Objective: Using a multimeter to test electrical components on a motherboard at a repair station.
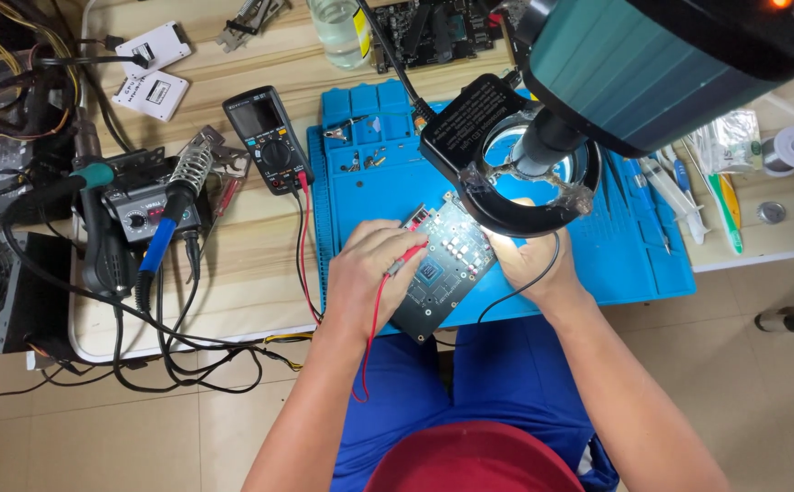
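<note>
A dark green circuit board [443, 273] lies tilted on a blue work mat [625, 255], partly under a microscope's ring light [529, 173]. My left hand [370, 273] rests on the board's left side and grips a red test probe [406, 261] whose tip points at the board. My right hand [526, 260] sits at the board's right edge under the ring light, with a black lead [543, 273] running from it; the probe itself is hidden. Both leads run to a black multimeter [269, 137] on the wooden bench.
A soldering station [146, 214] with iron and hot-air handle stands at the left, amid tangled black cables. A clear bottle [340, 27] and another circuit board [433, 32] sit at the back. Tweezers, syringes and a solder spool [793, 146] lie at the right.
</note>
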